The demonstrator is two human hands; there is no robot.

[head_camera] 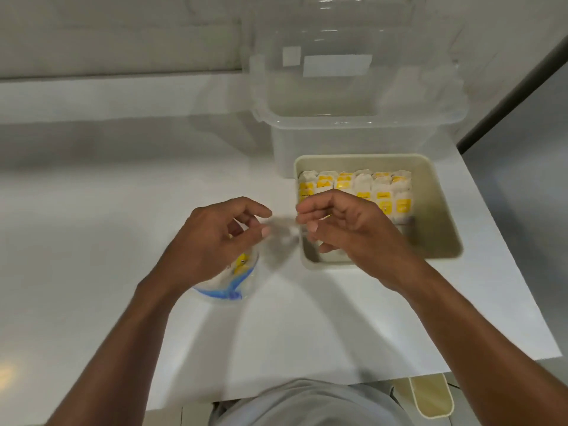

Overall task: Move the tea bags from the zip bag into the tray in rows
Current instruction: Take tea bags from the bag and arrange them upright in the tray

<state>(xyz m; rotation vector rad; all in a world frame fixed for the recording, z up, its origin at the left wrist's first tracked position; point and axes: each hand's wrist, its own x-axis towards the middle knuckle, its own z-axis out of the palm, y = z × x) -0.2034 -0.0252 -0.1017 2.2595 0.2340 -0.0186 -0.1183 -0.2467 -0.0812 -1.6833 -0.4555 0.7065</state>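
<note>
Right of tea bags [356, 192], bare tray [436, 210] floor.

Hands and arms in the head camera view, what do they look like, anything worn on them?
Both are bare: the left hand and right hand wear no gloves, and no rings, watch or sleeves show on either forearm. Fingernails are short and unpainted. A light grey garment covers the torso below.

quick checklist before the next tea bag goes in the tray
1. Tray has room: ok, right side and near end bare.
2. Tea bags in a row along the far side: ok.
3. Zip bag still holds a bag: ok, yellow label shows through.
4. Left hand grip on zip bag: cannot tell, blurred.
5. Right hand holding a tea bag: cannot tell.
6. Clear tub clear of the tray: ok, behind it.
</note>
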